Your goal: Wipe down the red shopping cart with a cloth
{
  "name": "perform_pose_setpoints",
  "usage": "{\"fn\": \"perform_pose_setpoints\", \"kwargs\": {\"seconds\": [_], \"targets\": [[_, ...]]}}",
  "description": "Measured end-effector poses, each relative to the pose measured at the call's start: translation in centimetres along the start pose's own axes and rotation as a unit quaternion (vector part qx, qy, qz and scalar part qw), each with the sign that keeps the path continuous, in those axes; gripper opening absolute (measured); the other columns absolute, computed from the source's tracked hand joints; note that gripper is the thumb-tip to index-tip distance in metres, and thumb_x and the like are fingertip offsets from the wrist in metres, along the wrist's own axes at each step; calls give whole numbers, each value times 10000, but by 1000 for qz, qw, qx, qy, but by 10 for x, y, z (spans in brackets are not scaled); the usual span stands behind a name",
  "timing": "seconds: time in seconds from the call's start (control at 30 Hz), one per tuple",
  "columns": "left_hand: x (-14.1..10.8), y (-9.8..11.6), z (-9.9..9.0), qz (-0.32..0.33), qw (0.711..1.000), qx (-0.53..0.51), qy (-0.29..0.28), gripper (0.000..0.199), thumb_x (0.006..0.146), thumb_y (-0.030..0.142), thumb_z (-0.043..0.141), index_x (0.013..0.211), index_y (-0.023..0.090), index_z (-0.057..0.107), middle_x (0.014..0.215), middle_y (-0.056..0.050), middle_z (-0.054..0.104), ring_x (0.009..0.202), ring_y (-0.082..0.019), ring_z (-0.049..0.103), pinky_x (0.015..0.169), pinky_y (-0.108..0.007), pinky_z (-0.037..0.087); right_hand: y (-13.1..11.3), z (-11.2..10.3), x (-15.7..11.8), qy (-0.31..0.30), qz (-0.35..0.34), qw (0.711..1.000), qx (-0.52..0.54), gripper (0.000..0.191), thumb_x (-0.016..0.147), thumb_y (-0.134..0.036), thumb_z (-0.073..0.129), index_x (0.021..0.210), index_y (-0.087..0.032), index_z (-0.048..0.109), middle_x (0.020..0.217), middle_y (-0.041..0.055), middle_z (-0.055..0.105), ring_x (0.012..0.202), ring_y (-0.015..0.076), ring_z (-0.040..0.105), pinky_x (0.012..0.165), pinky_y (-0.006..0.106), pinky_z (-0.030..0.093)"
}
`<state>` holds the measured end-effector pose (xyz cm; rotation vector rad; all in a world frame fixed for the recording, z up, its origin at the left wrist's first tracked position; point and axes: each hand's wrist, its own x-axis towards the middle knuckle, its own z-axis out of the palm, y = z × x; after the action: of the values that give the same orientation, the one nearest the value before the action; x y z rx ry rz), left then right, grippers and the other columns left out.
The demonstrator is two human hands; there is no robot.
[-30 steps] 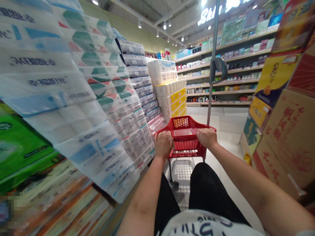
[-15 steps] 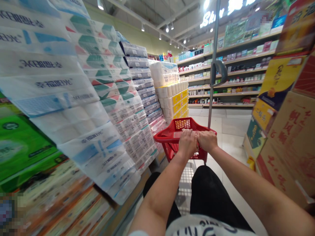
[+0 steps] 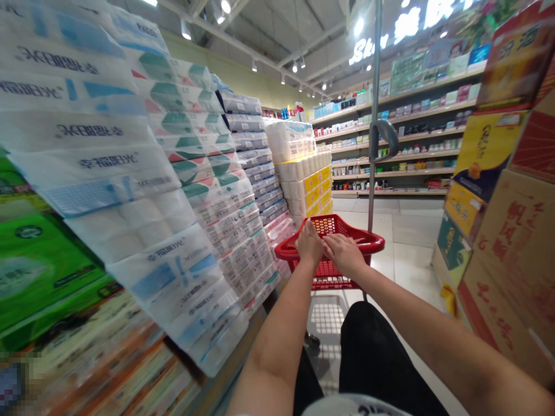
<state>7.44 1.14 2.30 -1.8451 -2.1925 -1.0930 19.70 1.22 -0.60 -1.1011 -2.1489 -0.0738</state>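
A red plastic shopping basket-cart (image 3: 370, 240) with a perforated basket is directly in front of me. My left hand (image 3: 309, 245) is over the near left part of its rim; its fingers are mostly hidden from this angle. Close beside it, my right hand (image 3: 344, 253) is over the near side, back upward, with fingers stretched toward the left hand. The fingertips come up against the left hand or just short of it; I cannot tell which. A grey upright pole (image 3: 372, 190) with a curved grey hook (image 3: 387, 140) rises at the cart's right side.
Tall stacks of wrapped toilet rolls (image 3: 143, 225) and tissue packs (image 3: 195, 138) line the left. Cardboard cartons (image 3: 511, 254) are piled along the right. Pale floor tiles (image 3: 390, 266) run between them toward shelves (image 3: 416, 144) of small packaged goods.
My left hand has shifted left and turned upright on the cart. The right hand has slid left, its fingers now more stretched out. The cart sits slightly lower in view.
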Motion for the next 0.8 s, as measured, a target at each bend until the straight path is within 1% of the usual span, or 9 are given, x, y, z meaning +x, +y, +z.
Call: {"fn": "perform_pose_setpoints", "kwargs": {"seconds": [0.07,0.17,0.3,0.4,0.5,0.6,0.67,0.73,0.8], "targets": [[2,-15,-9,-20,994,106,-15,544,1002,383,123,1321,185,517,1274,-147,623,1177,-266,585,946,-450,458,-1,4,-3,9,-2,1000,-23,411,986,-398,342,1254,-206,586,1332,106,580,1246,259,481,1020,420,349],[-2,-28,-13,8,975,198,-100,504,994,367,206,1067,166,663,1008,-146,725,967,-280,681,889,-483,467,1,3,1,7,-2,999,-45,404,979,-372,356,1218,-166,609,1267,129,617,1197,256,519,1006,392,364],[-11,-26,-7,31,971,211,-110,461,985,307,229,1030,146,659,968,-151,725,934,-283,688,886,-503,450,9,-10,25,-91,30,992,-76,378,968,-350,367,978,-159,693,996,132,705,924,232,638,820,337,448],[-16,-19,-3,35,969,217,-114,448,982,322,232,1050,147,639,971,-152,721,933,-284,689,873,-495,458,15,-18,36,-143,49,984,-98,325,938,-340,440,882,-157,702,917,139,707,822,232,652,736,326,450],[-19,-17,-2,23,967,223,-119,474,984,349,206,1068,135,620,955,-163,720,932,-283,690,858,-483,467,9,-16,23,-117,45,986,-106,341,953,-318,406,941,-141,697,955,157,698,882,250,642,793,358,445],[-20,-21,-4,22,965,231,-125,493,985,392,198,1091,139,607,962,-164,719,933,-279,690,864,-472,469,-5,-7,0,-22,-25,994,-102,373,975,-298,343,1108,-141,654,1126,157,661,1064,256,588,926,380,407],[-20,-25,-6,36,962,237,-128,507,979,437,206,1098,150,607,977,-156,718,932,-282,688,863,-468,473,-12,-4,-6,15,-63,994,-93,368,975,-296,347,1149,-148,635,1191,146,637,1136,250,550,977,370,380],[-20,-27,-7,48,959,245,-135,527,977,456,193,1103,156,607,1000,-151,714,942,-280,684,863,-462,475,-16,-4,0,-23,-37,995,-90,359,974,-296,346,1054,-157,667,1107,132,670,1060,239,589,939,357,405],[-20,-28,-8,53,956,251,-144,532,983,427,164,1115,157,602,1026,-150,708,959,-269,679,867,-453,474,-17,-7,14,-88,27,991,-93,373,973,-292,335,936,-170,685,992,114,699,931,229,631,851,346,439]]}}
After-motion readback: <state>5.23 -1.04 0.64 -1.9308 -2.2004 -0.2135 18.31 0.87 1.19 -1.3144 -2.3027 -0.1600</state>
